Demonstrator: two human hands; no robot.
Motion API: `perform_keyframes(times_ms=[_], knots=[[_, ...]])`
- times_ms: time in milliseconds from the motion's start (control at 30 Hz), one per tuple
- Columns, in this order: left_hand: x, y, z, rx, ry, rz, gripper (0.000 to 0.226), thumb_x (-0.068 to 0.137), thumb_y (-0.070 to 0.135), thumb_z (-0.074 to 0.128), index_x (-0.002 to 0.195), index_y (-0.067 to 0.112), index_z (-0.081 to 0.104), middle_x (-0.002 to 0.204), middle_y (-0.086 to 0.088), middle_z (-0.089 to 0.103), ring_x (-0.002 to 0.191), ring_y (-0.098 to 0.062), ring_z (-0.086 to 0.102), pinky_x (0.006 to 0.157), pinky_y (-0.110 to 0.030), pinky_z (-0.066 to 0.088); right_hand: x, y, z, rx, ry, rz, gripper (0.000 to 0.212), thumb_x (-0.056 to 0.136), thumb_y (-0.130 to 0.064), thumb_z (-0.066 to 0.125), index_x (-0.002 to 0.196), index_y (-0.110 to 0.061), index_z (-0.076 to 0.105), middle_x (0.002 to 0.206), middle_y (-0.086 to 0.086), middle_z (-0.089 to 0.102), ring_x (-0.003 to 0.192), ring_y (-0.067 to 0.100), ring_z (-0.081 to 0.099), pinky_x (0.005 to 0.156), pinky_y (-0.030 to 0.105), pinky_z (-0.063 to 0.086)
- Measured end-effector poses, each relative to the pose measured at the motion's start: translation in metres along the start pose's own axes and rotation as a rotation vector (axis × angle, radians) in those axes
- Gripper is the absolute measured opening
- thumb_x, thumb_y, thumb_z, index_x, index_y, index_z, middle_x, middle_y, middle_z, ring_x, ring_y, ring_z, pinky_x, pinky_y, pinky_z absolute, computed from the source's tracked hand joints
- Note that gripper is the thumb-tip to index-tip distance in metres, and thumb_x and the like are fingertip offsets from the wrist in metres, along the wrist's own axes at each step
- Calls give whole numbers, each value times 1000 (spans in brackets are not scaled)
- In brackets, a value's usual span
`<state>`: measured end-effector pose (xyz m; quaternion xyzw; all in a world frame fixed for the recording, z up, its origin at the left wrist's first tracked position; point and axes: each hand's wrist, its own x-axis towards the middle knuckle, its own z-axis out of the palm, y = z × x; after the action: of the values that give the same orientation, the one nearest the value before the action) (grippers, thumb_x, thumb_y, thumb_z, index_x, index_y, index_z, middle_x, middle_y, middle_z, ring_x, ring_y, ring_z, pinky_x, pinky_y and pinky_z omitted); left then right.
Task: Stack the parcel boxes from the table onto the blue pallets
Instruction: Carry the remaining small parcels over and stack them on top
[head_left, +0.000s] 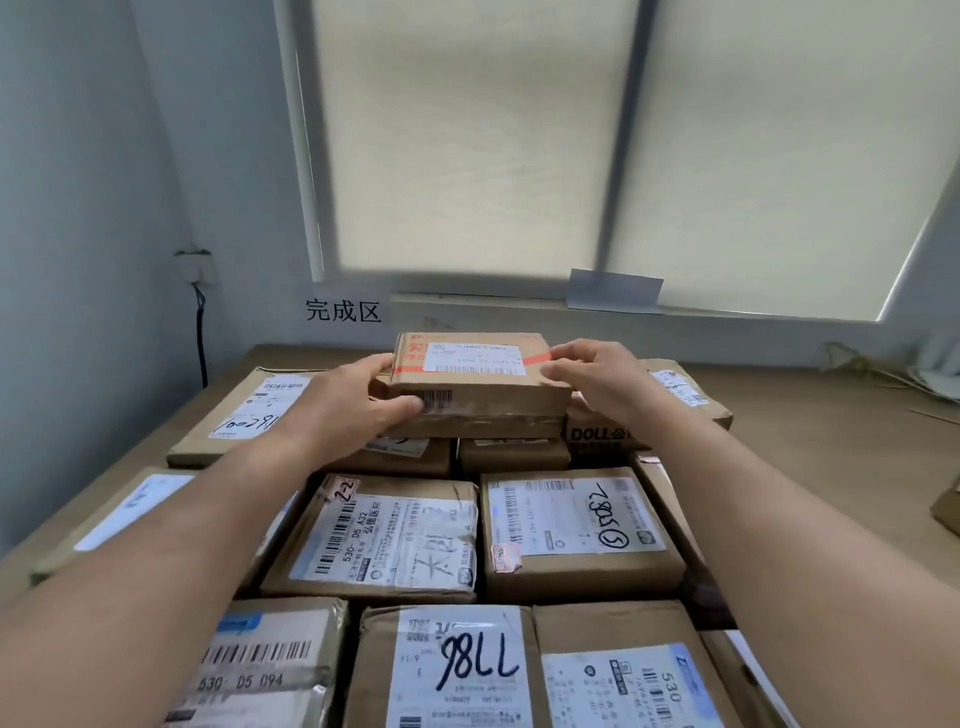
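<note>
Our left hand (358, 400) grips the near left corner of the small parcel box (478, 384), thumb across its front face by the barcode. Our right hand (597, 379) pinches the right edge, fingers on top over the red tape. The box sits at the far end of the stack, as a second layer on top of two smaller boxes. We cannot tell whether its weight is fully down yet.

The risk, as we judge it, is an uneven seat. The box bridges a gap between the two boxes under it, and the DOLL box (597, 434) just to its right stands at a different height. If we let go too early it could tip or slide toward the far edge.

Nearer to us lie the box marked 98LL (457, 670) and others, packed close together. We have to reach over them, so our forearms could nudge them. The blue pallets are hidden under the stack. On the far wall are a printed sign (343, 310) and, to its left, a socket (196, 267) with a dangling cable (201, 338).
</note>
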<state>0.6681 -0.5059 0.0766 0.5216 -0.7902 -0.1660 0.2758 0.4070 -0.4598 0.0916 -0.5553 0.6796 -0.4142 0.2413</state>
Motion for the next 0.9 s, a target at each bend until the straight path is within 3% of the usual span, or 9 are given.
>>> perform_keyframes(times_ms=[133,267,400,567,733,900], knots=[[-2,0,-2,5,-47,19,62,85,42,65,141,32,41,110,3,66,96,-17,60,85,-29,44,-5,3,-4,-44,55,-29,20,89,-26,65,107,-19,67,91,-3,63,76,11,59,58,20,47],[-5,3,-2,33,-53,47,62,87,42,62,143,31,37,112,2,65,96,-17,61,88,-31,45,-10,4,-1,-66,31,2,26,90,-26,64,115,-22,65,105,0,66,91,16,65,79,31,58],[-5,3,-3,55,-63,31,73,85,50,61,147,29,28,129,-1,58,113,-20,56,98,-36,42,-18,-1,-4,-165,63,-41,34,91,-29,61,124,-20,60,106,-3,64,89,13,63,80,28,53],[-4,10,-3,165,30,116,78,84,56,57,147,20,28,146,-7,39,133,-23,36,106,-40,32,-30,-1,-11,-371,159,-77,43,89,-32,63,130,-20,57,126,3,59,110,20,57,95,36,46],[-12,39,1,247,199,254,72,86,55,54,143,14,37,149,-7,35,137,-25,30,110,-45,28,-51,-1,-24,-555,244,-152,44,88,-28,60,131,-23,55,129,0,53,111,20,56,94,34,44],[-27,93,16,327,188,364,67,87,56,53,140,17,41,147,-6,39,134,-26,35,108,-46,33,-83,4,-49,-682,262,-178,47,89,-27,57,135,-27,51,134,-2,50,119,21,52,97,34,40]])
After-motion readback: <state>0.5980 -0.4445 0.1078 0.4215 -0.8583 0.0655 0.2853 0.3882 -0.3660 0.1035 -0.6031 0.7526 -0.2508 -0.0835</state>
